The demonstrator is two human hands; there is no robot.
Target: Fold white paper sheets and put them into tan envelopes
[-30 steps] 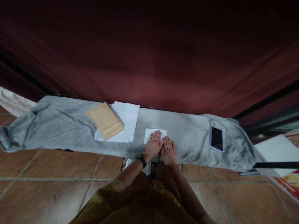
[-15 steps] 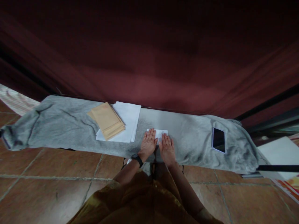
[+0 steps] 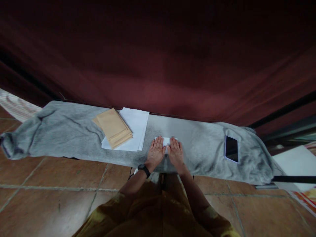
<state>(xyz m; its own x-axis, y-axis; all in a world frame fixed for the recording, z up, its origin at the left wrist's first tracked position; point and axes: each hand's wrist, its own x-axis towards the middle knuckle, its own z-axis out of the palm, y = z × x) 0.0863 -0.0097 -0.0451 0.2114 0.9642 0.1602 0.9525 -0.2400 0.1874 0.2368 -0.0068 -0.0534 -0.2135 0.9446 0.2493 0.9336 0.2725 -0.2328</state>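
Observation:
A small folded white paper [image 3: 166, 141] lies on the grey cloth near its front edge. My left hand [image 3: 156, 153], with a dark watch on the wrist, rests flat on the paper's left part, fingers stretched out. On the right part lies my right hand [image 3: 175, 154], also flat with the fingers extended. The two thumbs come close together over the middle of the paper. Most of the sheet is hidden under both hands.
To the left, a stack of brown envelopes [image 3: 113, 126] lies on white paper sheets [image 3: 135, 123]. A phone [image 3: 231, 149] sits at the right on the grey cloth [image 3: 197, 141]. Behind stands a dark red fabric wall [image 3: 158, 82]; below is a tiled floor [image 3: 74, 204].
My right hand has slid slightly up over the paper, covering more of its right part. My left hand stays almost in place.

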